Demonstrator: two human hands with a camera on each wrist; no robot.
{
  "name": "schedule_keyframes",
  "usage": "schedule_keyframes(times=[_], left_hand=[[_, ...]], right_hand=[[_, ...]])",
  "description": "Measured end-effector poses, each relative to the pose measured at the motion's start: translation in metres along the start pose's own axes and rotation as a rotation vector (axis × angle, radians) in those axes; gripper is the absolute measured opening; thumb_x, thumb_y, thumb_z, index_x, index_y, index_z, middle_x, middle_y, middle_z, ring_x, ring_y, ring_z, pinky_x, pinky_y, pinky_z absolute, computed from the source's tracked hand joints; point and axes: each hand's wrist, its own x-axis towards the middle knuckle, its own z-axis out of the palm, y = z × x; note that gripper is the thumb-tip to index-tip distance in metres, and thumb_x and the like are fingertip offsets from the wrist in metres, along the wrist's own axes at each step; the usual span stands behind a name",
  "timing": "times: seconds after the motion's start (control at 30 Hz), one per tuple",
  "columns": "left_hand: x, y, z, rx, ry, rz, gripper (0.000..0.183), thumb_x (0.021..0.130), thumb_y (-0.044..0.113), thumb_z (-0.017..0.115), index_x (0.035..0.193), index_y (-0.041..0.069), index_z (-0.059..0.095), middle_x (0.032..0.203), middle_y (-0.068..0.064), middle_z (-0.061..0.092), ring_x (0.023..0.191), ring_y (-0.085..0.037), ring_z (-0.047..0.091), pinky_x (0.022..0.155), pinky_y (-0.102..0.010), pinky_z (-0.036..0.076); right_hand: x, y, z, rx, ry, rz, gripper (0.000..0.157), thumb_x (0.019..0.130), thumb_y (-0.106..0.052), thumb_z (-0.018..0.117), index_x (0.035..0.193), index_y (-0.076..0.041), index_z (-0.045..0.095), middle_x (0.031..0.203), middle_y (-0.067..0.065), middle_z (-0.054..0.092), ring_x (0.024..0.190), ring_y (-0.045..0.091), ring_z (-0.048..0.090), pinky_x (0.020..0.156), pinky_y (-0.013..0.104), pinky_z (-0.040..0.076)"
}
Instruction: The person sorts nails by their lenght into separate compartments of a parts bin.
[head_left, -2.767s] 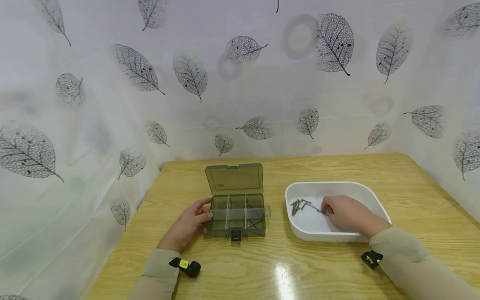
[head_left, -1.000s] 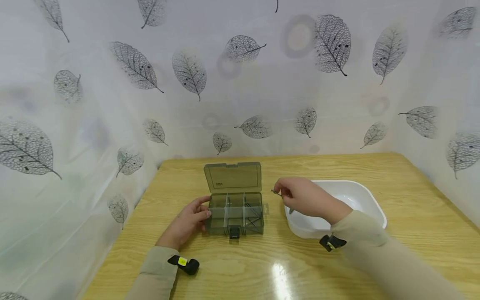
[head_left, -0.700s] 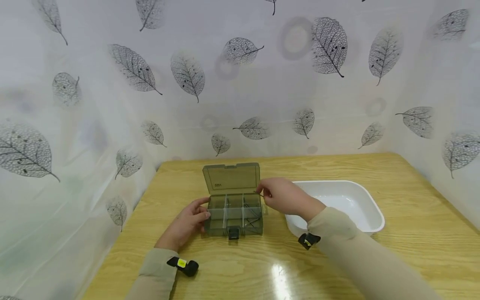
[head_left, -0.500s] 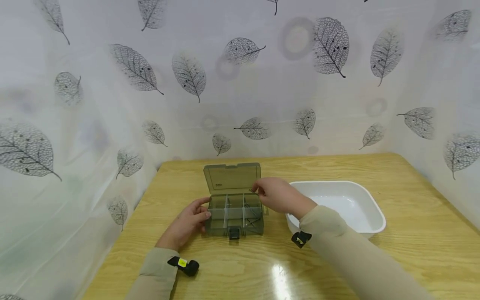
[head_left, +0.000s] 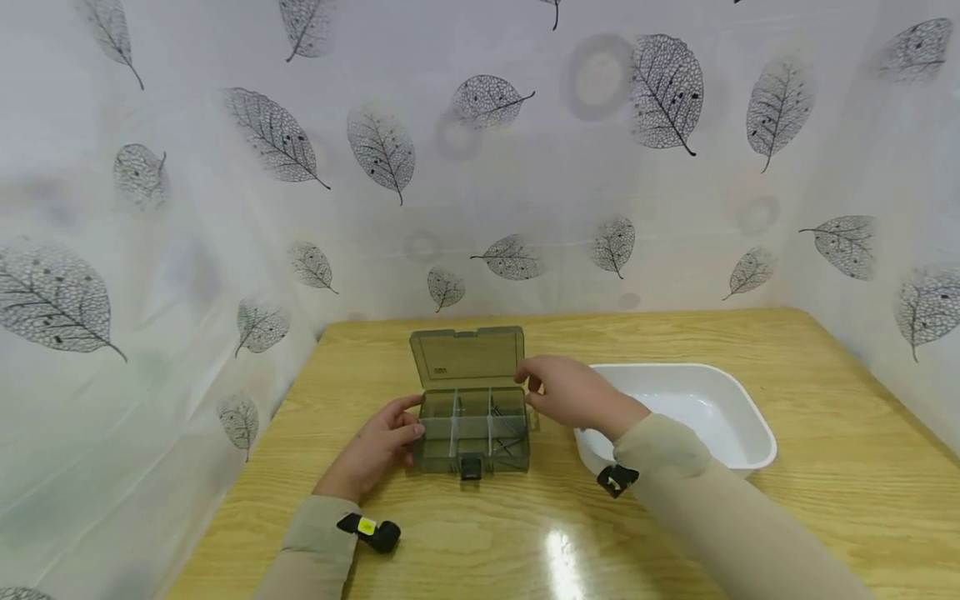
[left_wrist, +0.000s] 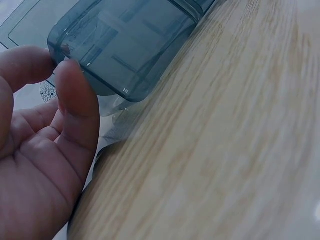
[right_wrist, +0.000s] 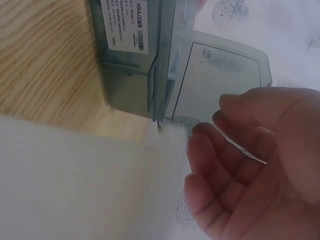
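Observation:
A smoky see-through organizer box (head_left: 435, 463) stands on the table, its lid (head_left: 468, 358) raised at the back. Thin dark screws (head_left: 510, 447) lie in its right-hand compartments. My left hand (head_left: 375, 446) holds the box by its left side; the left wrist view has the thumb and a finger at one corner. My right hand (head_left: 577, 393) hovers by the box's back right corner. Its fingers (right_wrist: 202, 152) are loosely bent with nothing between them, apart from the thumb, in the right wrist view.
A white plastic tub (head_left: 720, 417) sits right of the box, its left part hidden behind my right hand and sleeve. The wooden table (head_left: 450, 542) meets a leaf-print curtain (head_left: 525, 167) at the back and sides.
My right hand has come from the tub to the box with a screw and let it go at the back right compartment, then drawn slightly right. My left hand has stayed put.

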Motion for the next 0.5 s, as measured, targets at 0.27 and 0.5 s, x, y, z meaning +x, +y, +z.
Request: schedule_keyframes(times=[0.27, 0.5], left_hand=[[-0.001, 0.0, -0.001, 0.004, 0.002, 0.003, 0.059, 0.103, 0.011, 0.059, 0.156, 0.011, 0.034, 0.104, -0.012, 0.051, 0.077, -0.022, 0.051, 0.066, -0.035, 0.054], [-0.002, 0.001, 0.0, 0.02, -0.002, 0.01, 0.059, 0.103, 0.012, 0.058, 0.156, 0.01, 0.033, 0.104, -0.012, 0.051, 0.078, -0.022, 0.051, 0.066, -0.035, 0.054]], right_hand=[[-0.016, 0.018, -0.007, 0.027, -0.007, 0.032, 0.03, 0.097, -0.013, 0.065, 0.126, -0.007, 0.066, 0.104, 0.004, 0.065, 0.08, 0.016, 0.065, 0.074, 0.037, 0.055], [-0.036, 0.042, -0.015, 0.029, 0.001, 0.056, 0.029, 0.094, -0.01, 0.065, 0.123, -0.006, 0.067, 0.102, 0.003, 0.065, 0.081, 0.013, 0.064, 0.077, 0.039, 0.053]])
